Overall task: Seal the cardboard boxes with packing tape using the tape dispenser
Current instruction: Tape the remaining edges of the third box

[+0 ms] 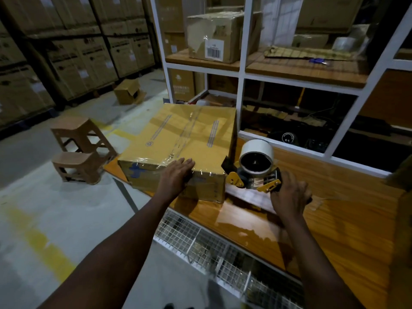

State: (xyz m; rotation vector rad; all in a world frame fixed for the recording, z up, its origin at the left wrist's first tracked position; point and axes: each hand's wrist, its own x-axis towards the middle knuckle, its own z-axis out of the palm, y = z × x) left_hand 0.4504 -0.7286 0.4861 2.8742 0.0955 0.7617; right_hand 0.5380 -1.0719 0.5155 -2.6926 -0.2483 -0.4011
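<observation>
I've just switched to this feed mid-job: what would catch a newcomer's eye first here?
The yellow box at the left end of the table, its top seam shiny with clear tape, with the left hand flat on its near edge. Right beside it, the right hand grips a yellow dispenser carrying a big white tape roll. Two brown stools stand on the floor to the left.

Bare table (pixel 347 221) right of dispenser (pixel 256 168); box (pixel 185 139) (taped) blocks left.
</observation>
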